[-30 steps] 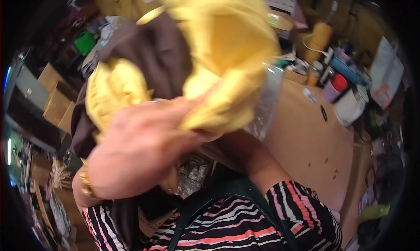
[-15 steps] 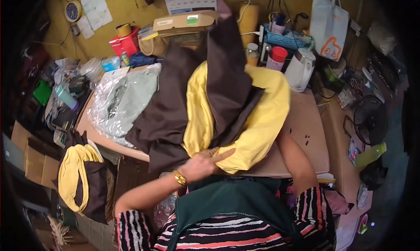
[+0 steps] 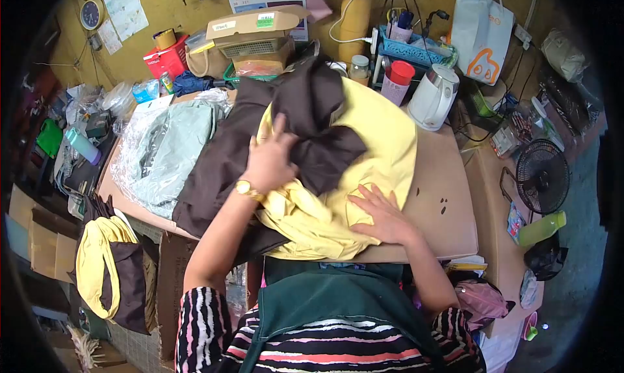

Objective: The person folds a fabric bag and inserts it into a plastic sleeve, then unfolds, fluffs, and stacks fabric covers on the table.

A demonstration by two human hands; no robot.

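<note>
A large piece of cloth lies heaped on the table, part dark brown fabric and part yellow fabric. My left hand, with a gold watch at the wrist, rests over the middle of the heap where brown meets yellow, its fingers spread and slightly blurred. Flat on the yellow part, near the table's front edge, lies my right hand with its fingers apart. Crumpled yellow folds bunch up between the two hands.
Left of the cloth is a pale green garment in clear plastic. At the back stand a cardboard box, a white kettle and a blue basket. More yellow and brown cloth hangs at left. A black fan sits right.
My left hand has moved up and forward onto the cloth, its fingers now spread. My right hand has come out from beneath the yellow fabric onto its top. The raised brown part has dropped.
</note>
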